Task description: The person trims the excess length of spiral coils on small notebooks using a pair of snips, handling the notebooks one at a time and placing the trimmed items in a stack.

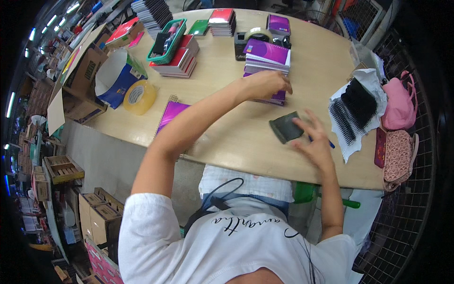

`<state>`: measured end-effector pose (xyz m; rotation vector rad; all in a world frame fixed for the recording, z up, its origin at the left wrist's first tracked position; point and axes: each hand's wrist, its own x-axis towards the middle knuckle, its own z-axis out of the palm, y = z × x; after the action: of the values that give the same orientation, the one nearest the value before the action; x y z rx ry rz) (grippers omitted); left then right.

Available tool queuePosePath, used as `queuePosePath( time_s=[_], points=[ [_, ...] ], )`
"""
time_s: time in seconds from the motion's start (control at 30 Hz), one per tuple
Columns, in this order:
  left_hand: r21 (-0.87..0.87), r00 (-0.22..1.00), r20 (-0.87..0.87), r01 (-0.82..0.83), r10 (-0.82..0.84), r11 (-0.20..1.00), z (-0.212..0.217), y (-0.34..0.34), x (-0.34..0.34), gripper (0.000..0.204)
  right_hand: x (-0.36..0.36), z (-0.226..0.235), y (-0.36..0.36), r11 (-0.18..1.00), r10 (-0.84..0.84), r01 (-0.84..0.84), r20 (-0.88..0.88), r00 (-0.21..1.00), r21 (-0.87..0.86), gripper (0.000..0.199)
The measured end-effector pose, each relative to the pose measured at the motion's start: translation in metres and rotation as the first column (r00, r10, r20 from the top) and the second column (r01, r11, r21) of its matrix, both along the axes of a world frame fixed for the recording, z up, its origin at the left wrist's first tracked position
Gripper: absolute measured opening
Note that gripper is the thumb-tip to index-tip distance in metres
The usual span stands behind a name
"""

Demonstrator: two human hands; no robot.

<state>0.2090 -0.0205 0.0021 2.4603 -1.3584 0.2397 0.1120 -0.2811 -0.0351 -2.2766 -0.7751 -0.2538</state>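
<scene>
A roll of yellowish tape [140,97] stands at the far left; to its right a purple notebook [172,113] lies on the table [220,128], its wire spiral showing and the left forearm covering part of it; behind it a green basket [168,43] rests on a red stack [178,64].

Near the middle is the purple stack [267,51]; its top cover is glossy violet with paler curves and a small multicoloured mark, and pale page edges show beneath; the left hand [266,85] is at its near side, fingers curled downward (I cannot tell whether they are clamped on a notebook).

Just right of it a dark block [286,128], squarish, grey-green and tilted, has one corner by the right hand [314,142], whose blurred fingers are spread apart; I cannot tell if they touch it; then come a blue stick [331,144], a black bristly bundle [357,106] on white paper [349,150] and a pink bag [398,105].
</scene>
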Motion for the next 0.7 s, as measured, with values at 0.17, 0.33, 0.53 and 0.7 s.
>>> queuePosePath(
  time_s=[0.17, 0.33, 0.53, 0.7],
  points=[
    [0.372, 0.946, -0.294, 0.243, -0.135, 0.896, -0.004, -0.037, 0.050, 0.031, 0.067, -0.032, -0.100, 0.711, -0.566, 0.630, 0.275, 0.777, -0.314, 0.029],
    [0.285, 0.964, -0.231, 0.194, -0.129, 0.939, 0.013, -0.037, 0.046, 0.022, 0.087, -0.054, -0.113, 0.706, -0.483, 0.610, 0.385, 0.786, -0.360, 0.021],
    [-0.327, 0.950, 0.064, -0.269, 0.305, 0.906, 0.095, -0.008, -0.075, 0.044, 0.072, -0.029, -0.125, 0.862, -0.424, 0.500, 0.414, 0.805, -0.089, 0.013],
    [-0.562, 0.702, -0.195, -0.653, 0.685, 0.509, 0.016, 0.024, -0.196, 0.072, 0.055, 0.012, -0.092, 0.973, -0.193, 0.214, 0.206, 0.959, -0.084, 0.034]
  ],
)
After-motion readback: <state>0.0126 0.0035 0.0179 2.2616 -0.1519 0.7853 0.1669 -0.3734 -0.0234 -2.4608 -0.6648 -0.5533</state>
